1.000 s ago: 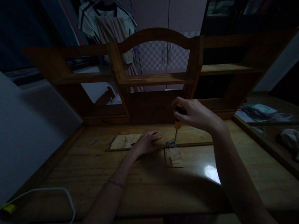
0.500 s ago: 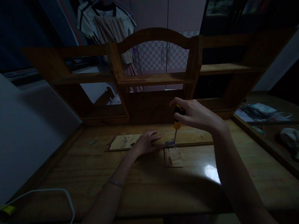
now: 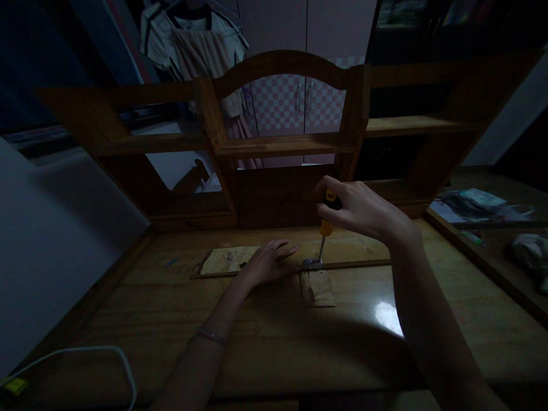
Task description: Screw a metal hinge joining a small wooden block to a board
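My right hand [image 3: 356, 209] is closed round the yellow and black handle of a screwdriver [image 3: 325, 228]. Its shaft slants down and the tip meets a small metal hinge [image 3: 312, 263]. That hinge lies at the near edge of a long wooden board [image 3: 352, 251], beside a small square wood piece [image 3: 318, 289] in front of it. My left hand [image 3: 272, 261] rests flat on the board, fingers stretched out, just left of the hinge. Further left, the board's surface [image 3: 224, 259] looks pale and worn, with dark marks.
Small metal pieces, perhaps screws [image 3: 171, 262], lie on the wooden desktop [image 3: 170, 325] to the left. A white cable [image 3: 125, 360] and a yellow and black object [image 3: 14, 387] are at the left front. A wooden shelf unit [image 3: 288, 145] rises behind. Bags and papers [image 3: 480, 203] lie at right.
My right hand and the screwdriver handle have shifted very slightly, the tip still on the hinge. The left hand has stayed in place.
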The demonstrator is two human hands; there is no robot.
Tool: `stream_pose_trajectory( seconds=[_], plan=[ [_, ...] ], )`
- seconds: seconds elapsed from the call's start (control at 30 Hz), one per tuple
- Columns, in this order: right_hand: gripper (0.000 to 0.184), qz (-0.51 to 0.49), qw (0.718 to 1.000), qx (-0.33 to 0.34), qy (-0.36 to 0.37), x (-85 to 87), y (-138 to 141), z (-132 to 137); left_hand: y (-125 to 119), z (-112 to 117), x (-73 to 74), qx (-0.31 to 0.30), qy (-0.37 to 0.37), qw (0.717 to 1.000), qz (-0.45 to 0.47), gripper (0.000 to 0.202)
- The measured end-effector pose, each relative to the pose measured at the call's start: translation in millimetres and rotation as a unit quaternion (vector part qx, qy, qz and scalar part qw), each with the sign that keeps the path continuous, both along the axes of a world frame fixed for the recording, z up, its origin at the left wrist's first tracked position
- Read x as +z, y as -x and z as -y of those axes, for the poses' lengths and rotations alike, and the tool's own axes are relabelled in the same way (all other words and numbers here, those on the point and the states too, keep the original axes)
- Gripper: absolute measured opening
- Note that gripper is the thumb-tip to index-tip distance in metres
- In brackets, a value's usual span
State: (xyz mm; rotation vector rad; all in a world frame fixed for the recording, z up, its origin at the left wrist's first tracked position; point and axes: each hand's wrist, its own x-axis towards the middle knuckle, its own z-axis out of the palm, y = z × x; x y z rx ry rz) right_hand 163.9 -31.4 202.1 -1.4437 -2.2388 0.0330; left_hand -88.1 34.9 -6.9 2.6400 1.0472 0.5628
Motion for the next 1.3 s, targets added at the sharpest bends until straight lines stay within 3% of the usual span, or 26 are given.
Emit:
stream_pose_trajectory(
  seconds=[0.23, 0.57, 0.7, 0.9, 1.3],
  plan=[
    [0.031, -0.005, 0.999, 0.034, 0.006, 0.0, 0.3, 0.3, 0.4, -1.2, -0.1, -0.013, -0.004, 1.0, 0.012, 0.059],
    [0.022, -0.001, 0.999, 0.033, -0.003, -1.2, -0.1, -0.5, 0.3, -1.1, -1.0, -0.012, -0.005, 1.0, 0.016, 0.061],
    [0.024, 0.005, 1.0, 0.011, -0.004, 0.0, 0.0, 0.1, 0.7, -0.9, 0.3, -0.015, -0.008, 1.0, 0.016, 0.06],
    [0.029, -0.003, 0.999, 0.031, 0.012, 1.1, -1.6, -1.2, -0.6, -0.7, 1.3, -0.015, -0.006, 1.0, 0.024, 0.058],
    [0.023, 0.01, 0.999, 0.031, -0.003, 1.4, -1.6, -1.3, -0.1, 0.1, 2.4, -0.011, 0.009, 1.0, 0.026, 0.061]
  ],
)
